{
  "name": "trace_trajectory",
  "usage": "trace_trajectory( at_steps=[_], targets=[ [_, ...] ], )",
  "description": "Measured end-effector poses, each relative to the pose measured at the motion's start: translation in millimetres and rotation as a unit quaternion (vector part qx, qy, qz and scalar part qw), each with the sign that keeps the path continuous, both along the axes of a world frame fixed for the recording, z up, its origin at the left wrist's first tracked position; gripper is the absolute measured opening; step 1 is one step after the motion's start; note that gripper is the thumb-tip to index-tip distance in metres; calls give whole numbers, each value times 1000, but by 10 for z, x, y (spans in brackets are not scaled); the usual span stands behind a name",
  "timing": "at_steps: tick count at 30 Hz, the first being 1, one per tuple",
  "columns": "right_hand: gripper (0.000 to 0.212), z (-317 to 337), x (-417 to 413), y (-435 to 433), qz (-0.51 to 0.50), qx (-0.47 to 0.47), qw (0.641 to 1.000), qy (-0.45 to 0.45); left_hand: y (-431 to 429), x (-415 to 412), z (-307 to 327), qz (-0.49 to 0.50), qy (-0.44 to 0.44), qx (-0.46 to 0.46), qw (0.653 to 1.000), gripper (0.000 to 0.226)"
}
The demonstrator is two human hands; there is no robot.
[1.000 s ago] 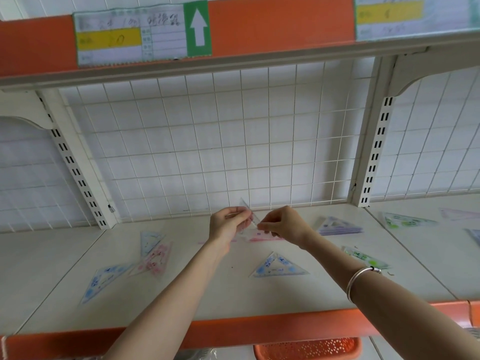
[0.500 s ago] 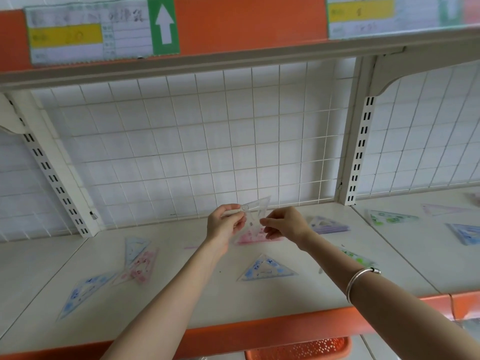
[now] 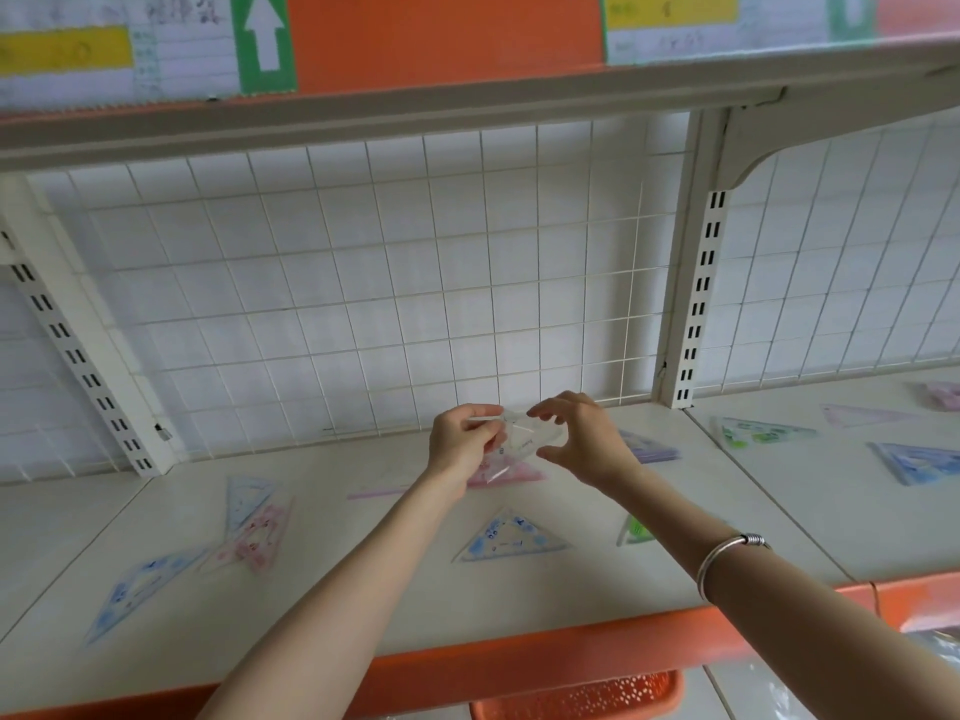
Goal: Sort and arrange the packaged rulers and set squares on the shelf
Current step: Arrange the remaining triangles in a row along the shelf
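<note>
The transparent plastic set square in a clear wrapper [image 3: 524,438] is at the centre of the frame, held in the air just above the cream-white shelf board [image 3: 363,589] and in front of the white wire grid back panel [image 3: 363,304]. The left hand [image 3: 461,440] has a narrow grip, pinching its left end. The right hand [image 3: 584,441] has a wider grip, thumb below and fingers above the right end.

I judge it to be very light, thin and fairly stiff. The glossy film is probably slippery, and the corners may snag or crack if bent. The edges or a corner look like the best place to hold it, pinched flat between thumb and fingertips.

The board is smooth and level, so pieces should slide and stack easily. Loose triangles lie scattered on it:
- a blue-printed set square [image 3: 511,537] at lower centre
- a pink-printed set square [image 3: 249,540] at left
- a purple stack of set squares [image 3: 652,452] just right of the hands (the neatest pile in sight)
- a green-printed set square [image 3: 758,432] on the next bay

The upper shelf hangs low overhead, though there is plenty of room between the uprights.
</note>
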State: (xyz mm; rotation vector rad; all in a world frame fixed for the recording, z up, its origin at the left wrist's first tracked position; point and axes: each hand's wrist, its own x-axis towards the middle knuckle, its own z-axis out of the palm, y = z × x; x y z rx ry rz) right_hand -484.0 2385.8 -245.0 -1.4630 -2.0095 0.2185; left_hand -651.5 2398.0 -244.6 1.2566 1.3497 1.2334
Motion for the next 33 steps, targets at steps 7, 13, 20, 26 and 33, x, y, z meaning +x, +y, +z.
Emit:
trace_trajectory(
  at_steps=[7,13,20,26,33],
  targets=[
    [49,70,157,2,24,-31,999,-31,5,119,-2,-1,23,-9,1000,14],
    [49,80,488,51,-26,-79,996,-13,-16,255,-21,3,140,56,989,20],
    [48,91,983,127,-87,-151,985,-4,-17,386,-79,-30,340,113,933,26],
    [45,5,1172,150,-110,-177,978,15,-26,530,-124,-50,403,123,905,32],
    [43,-40,1252,212,-105,-196,975,4,-64,582,-152,-48,381,108,917,32]
  ],
)
